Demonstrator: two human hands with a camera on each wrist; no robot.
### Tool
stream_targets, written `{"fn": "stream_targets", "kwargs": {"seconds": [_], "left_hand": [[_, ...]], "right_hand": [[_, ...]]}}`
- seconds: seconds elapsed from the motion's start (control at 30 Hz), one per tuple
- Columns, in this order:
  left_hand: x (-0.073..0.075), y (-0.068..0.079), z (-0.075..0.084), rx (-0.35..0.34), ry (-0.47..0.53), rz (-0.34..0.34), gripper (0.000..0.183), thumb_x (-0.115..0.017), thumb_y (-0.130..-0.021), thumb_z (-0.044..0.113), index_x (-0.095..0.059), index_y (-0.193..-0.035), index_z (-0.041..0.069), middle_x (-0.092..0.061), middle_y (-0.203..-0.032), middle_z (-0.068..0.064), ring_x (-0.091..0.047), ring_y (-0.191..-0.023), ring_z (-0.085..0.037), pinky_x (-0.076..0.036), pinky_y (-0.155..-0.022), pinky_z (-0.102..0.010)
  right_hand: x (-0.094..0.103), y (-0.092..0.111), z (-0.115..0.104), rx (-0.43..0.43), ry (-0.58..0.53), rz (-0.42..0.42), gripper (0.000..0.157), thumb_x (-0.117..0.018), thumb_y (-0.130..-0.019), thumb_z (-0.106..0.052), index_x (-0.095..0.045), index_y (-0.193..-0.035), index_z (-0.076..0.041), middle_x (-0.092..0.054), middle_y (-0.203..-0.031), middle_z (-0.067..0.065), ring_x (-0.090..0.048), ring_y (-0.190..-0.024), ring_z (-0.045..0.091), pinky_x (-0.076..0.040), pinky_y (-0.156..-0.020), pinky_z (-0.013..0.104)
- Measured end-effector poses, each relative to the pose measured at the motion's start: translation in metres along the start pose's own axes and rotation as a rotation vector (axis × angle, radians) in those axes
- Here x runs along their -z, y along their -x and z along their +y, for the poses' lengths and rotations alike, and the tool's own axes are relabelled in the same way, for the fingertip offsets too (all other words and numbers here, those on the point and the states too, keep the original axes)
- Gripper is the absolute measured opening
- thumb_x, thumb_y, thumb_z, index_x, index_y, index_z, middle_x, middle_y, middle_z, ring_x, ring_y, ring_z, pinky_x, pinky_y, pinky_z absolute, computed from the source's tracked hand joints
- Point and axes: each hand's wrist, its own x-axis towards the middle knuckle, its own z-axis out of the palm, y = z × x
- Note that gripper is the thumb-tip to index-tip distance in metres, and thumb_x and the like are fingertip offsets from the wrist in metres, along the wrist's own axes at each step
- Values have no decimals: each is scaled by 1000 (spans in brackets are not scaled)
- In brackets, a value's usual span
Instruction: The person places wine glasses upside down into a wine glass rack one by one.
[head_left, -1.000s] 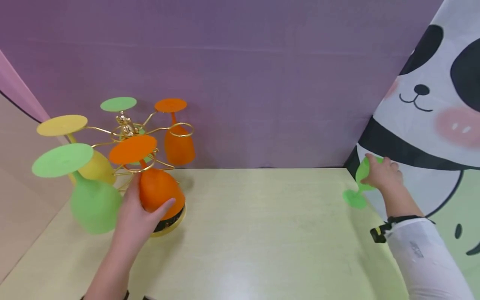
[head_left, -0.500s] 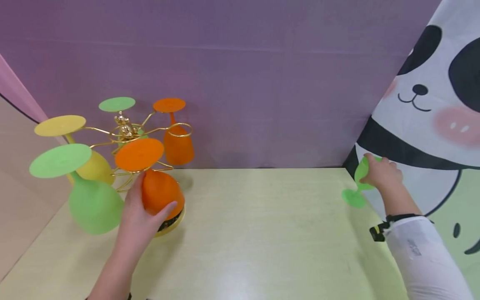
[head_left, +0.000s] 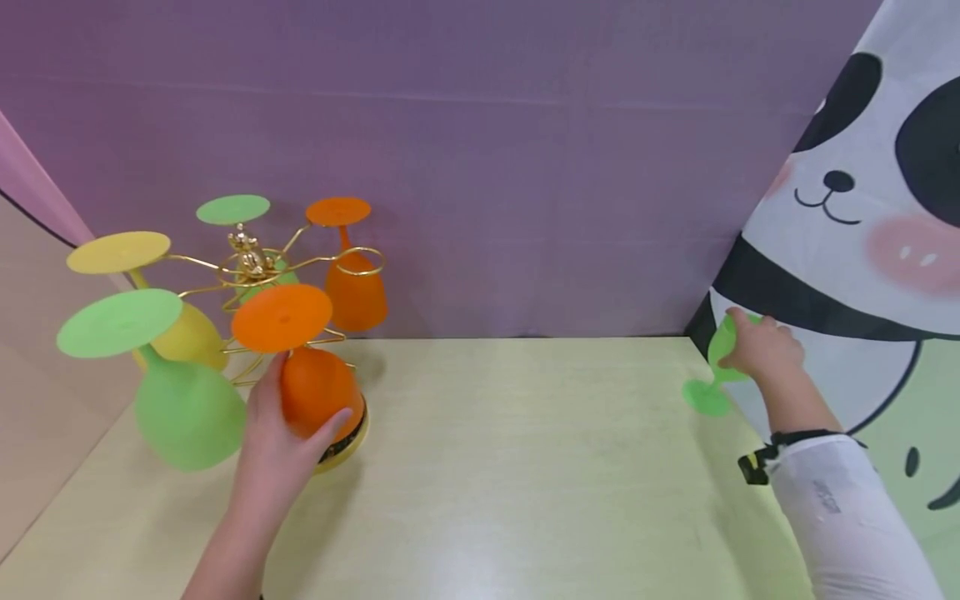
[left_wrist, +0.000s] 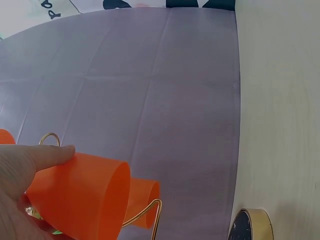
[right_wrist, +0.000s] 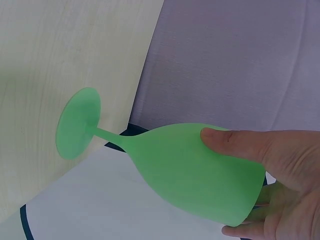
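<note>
My left hand [head_left: 279, 442] grips the bowl of an orange wine glass [head_left: 318, 392], which hangs upside down with its round foot on top. It is at the front of a gold wire rack [head_left: 253, 260]; whether its stem is still inside a ring is hidden. In the left wrist view, my thumb lies along the orange bowl [left_wrist: 80, 195]. Far to the right, my right hand [head_left: 767, 346] holds a green wine glass [head_left: 722, 348] by the bowl, near the rim, foot downward. Whether the green foot [right_wrist: 78, 123] touches the table cannot be told.
Upside-down glasses hang around the rack: a green one [head_left: 191, 412] and a yellow one [head_left: 187, 333] at left, an orange one [head_left: 356, 292] and another green one behind. The rack's round base [head_left: 348, 446] stands on the pale table [head_left: 525, 450]. Purple cloth [head_left: 525, 183] and a panda-print cloth [head_left: 832, 258] border it.
My left hand has moved the orange glass slightly right and toward me; the ring formerly seen around its stem is now out of sight. The right hand and green glass have stayed nearly still.
</note>
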Motion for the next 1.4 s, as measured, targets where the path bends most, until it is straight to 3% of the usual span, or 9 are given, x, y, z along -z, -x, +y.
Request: {"fn": "stream_targets", "kwargs": {"seconds": [0.33,0.6,0.87,1.13,1.4], "left_hand": [[2,5,-1,-5,16,16,97,-75,-74,19,-11,-146,11,-26,-139,-28,-32,-119,-43,-31,-95,-65],[7,9,3,-63,34,31,95,-75,-74,15,-12,-145,7,-25,-140,-26,-29,-123,-41,-30,-97,-64],[18,12,15,-84,53,41,93,-74,-76,18,-13,-145,10,-24,-143,-20,-28,-124,-40,-31,-97,-62],[29,19,33,-105,78,122,94,-74,-73,7,-16,-145,22,-24,-143,-10,-27,-128,-27,-31,-103,-53],[40,26,44,-144,10,133,93,-75,-72,7,-18,-145,14,-23,-143,-14,-28,-125,-30,-34,-100,-54]], "right_hand": [[0,1,-1,-1,5,-1,89,-73,-69,-29,-20,-136,-3,-28,-114,47,-32,-96,63,-43,-62,64],[0,2,-1,2,-4,1,89,-74,-68,-28,-20,-135,-3,-28,-113,47,-32,-96,64,-42,-62,64],[1,3,-3,-4,-6,1,89,-74,-68,-27,-20,-135,-2,-29,-113,47,-32,-96,63,-42,-62,64],[0,2,-2,-3,-6,2,89,-74,-68,-27,-20,-134,-2,-28,-112,48,-32,-96,64,-42,-62,64],[0,2,-2,1,-12,10,88,-74,-68,-27,-21,-134,-2,-29,-113,48,-32,-96,64,-42,-62,65]]}}
